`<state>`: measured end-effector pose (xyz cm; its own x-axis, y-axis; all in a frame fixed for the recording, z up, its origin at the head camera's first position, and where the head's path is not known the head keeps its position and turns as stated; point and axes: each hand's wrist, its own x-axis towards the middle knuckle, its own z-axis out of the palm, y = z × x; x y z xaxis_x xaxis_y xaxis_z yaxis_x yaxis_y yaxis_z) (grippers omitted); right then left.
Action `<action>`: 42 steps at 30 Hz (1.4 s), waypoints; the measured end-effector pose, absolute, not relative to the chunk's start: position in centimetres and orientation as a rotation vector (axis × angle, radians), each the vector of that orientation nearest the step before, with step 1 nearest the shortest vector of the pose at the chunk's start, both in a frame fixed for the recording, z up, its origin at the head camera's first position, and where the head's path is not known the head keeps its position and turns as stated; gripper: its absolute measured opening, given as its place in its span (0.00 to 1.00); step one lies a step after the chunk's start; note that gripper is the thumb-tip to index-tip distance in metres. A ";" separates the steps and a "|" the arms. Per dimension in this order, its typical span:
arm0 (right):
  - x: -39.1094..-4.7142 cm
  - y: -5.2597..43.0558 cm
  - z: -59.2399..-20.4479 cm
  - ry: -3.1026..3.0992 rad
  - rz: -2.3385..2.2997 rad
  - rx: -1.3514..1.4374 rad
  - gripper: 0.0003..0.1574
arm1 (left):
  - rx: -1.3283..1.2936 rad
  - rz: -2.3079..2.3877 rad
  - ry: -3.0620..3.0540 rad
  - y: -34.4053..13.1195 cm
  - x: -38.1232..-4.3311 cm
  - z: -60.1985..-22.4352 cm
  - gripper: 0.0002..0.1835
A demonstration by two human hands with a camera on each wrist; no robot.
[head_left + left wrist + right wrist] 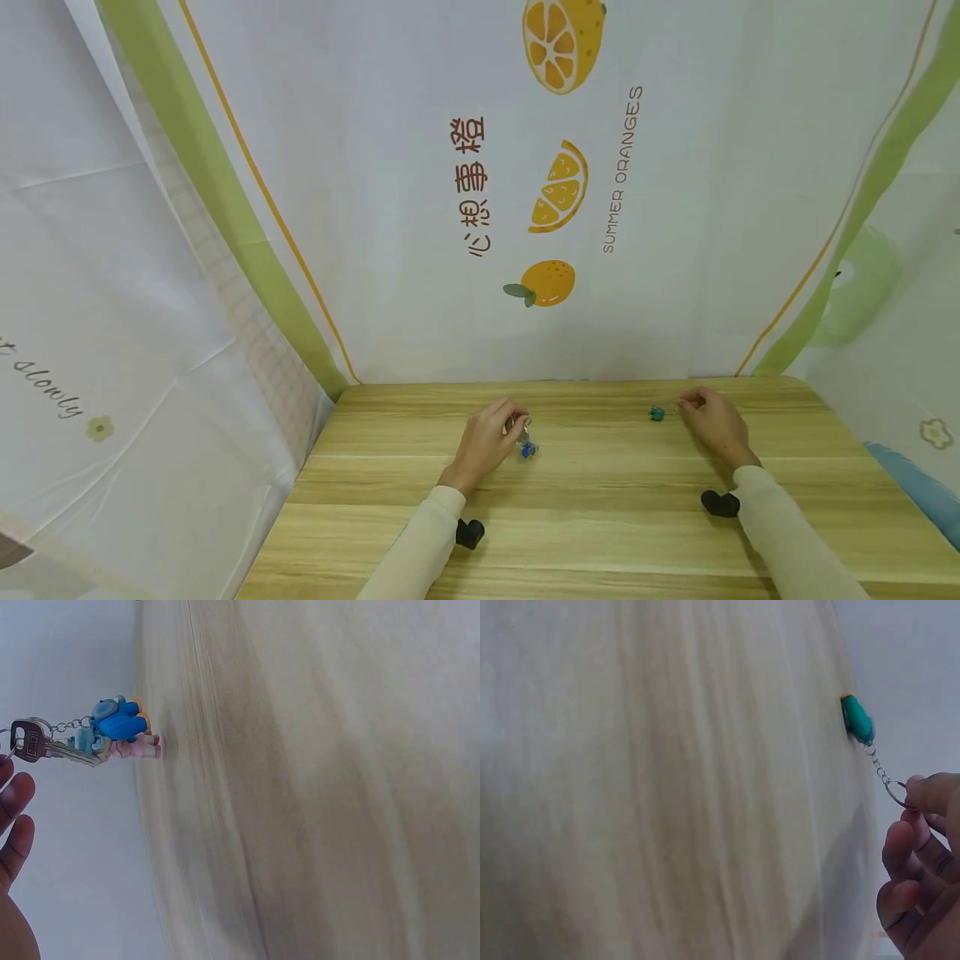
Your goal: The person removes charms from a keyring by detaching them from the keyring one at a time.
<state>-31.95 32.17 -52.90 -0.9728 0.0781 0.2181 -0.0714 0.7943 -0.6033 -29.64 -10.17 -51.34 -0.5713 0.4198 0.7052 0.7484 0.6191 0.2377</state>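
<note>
As you look down in the head view, your left hand [487, 439] pinches a key ring [527, 422] between thumb and finger over the wooden table [600, 517]. From it hangs a blue figure charm [528, 450], at four o'clock from that hand. Your right hand [717, 423] has thumb and finger pinched together, and a green figure charm [657, 413] lies just beside the fingertips, at nine o'clock.

From your left wrist, you see your fingertips at the nine o'clock edge, gripping the ring. A dark-headed key [28, 741] and the blue figure charm hang from it at one o'clock from the hand, with a pink figure [133, 748] alongside. You cannot tell whether they touch the wood.

From your right wrist, you see thumb and forefinger pinching a metal ring [890, 793], your other fingers loosely curled. A short chain [877, 762] runs from it to the green figure charm, which rests against the tabletop at eleven o'clock from the hand, apart from your fingers.
</note>
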 end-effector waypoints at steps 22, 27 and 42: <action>-32.1 32.1 -53.7 -2.826 0.942 -0.054 0.18 | -0.935 -0.709 -2.219 -10.1 -29.7 -51.4 0.03; -32.1 30.5 -53.3 -2.796 0.975 0.012 0.18 | -0.932 -0.723 -2.232 -10.0 -29.7 -51.4 0.05; -31.9 20.2 -50.7 -2.666 1.053 0.483 0.09 | -0.915 -0.723 -2.238 -9.6 -29.7 -51.4 0.03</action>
